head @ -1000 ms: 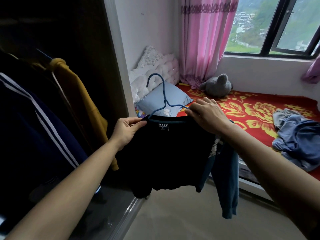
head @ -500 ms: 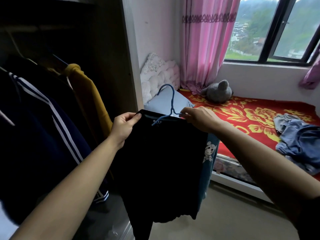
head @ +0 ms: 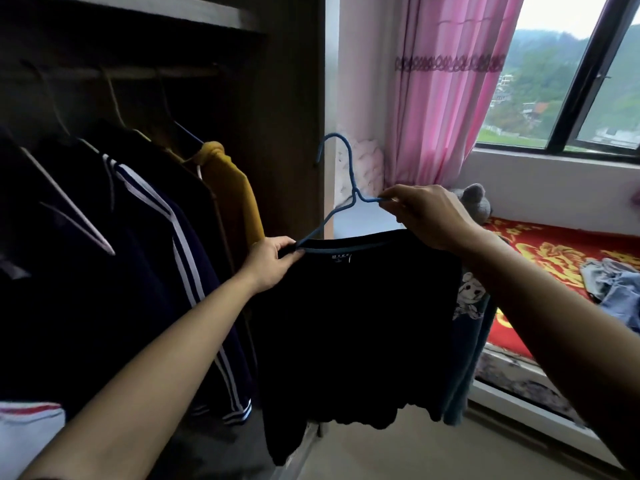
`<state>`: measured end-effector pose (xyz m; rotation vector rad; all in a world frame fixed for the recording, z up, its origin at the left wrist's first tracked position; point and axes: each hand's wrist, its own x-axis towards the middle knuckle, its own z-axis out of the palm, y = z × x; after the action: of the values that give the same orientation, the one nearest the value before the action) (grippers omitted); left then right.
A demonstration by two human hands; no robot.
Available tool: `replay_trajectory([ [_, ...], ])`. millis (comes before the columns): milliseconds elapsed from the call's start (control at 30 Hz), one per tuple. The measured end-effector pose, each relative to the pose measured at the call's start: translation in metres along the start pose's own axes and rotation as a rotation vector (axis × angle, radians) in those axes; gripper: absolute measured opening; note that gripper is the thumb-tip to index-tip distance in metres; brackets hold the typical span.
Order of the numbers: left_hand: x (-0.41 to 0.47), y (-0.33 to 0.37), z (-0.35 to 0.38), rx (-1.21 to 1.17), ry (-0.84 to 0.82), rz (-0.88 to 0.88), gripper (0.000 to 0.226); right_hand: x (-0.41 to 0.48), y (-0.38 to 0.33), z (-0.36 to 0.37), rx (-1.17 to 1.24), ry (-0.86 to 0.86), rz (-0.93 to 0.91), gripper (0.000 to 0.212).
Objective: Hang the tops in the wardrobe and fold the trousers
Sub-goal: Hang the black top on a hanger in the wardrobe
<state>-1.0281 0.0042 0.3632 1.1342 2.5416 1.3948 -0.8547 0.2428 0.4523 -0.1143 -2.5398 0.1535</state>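
Right in front of the open wardrobe (head: pixel 291 133), both hands are up with a black top (head: pixel 353 323) that looks only half onto a blue hanger (head: pixel 353 194). The left hand (head: pixel 273 261), on the wardrobe side, has its fingers pinched on the collar edge where one hanger arm slips inside. The right hand (head: pixel 429 216), on the side away from the wardrobe, has its fingers curled round the other hanger arm, which sits above the neckline. The hook pokes up free, not on anything.

A bluish top with a cartoon print (head: pixel 467 306) dangles just behind the black one, can't tell what's holding it.

Inside the wardrobe, a navy striped jacket (head: pixel 156 237) and a mustard top (head: pixel 232 188) are already on the rail (head: pixel 104 72).

Further out from the wardrobe, a heap of denim (head: pixel 616 289) lies crumpled on the bed (head: pixel 540 244). So my guess is the hanging is partway done and the trouser folding hasn't started.
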Motion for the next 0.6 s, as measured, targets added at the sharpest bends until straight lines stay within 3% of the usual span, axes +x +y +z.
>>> replay_trajectory([
  [100,0.018,-0.009,-0.006,0.106,-0.051,-0.006,0.013,0.006,0.001,0.001,-0.021,0.038,0.003,0.026],
  [200,0.048,-0.015,-0.010,0.283,-0.120,-0.009,0.037,0.025,0.003,0.000,-0.005,0.046,0.051,0.024],
  [267,0.072,-0.020,-0.013,0.534,-0.196,-0.011,0.060,0.043,0.005,0.002,0.032,-0.009,0.084,0.022],
  [333,0.092,-0.027,-0.021,0.882,-0.194,0.008,0.069,0.061,0.007,0.009,0.048,-0.090,0.099,0.020],
  [400,0.110,-0.039,-0.035,1.264,-0.139,0.027,0.066,0.079,0.009,0.022,0.053,-0.132,0.109,0.018],
  [467,0.122,-0.050,-0.049,1.523,-0.193,0.029,0.059,0.099,0.012,0.040,0.079,-0.137,0.123,0.018],
  [600,0.141,-0.059,-0.056,1.565,-0.283,-0.012,0.050,0.152,0.014,0.078,0.198,-0.149,0.127,0.020],
])
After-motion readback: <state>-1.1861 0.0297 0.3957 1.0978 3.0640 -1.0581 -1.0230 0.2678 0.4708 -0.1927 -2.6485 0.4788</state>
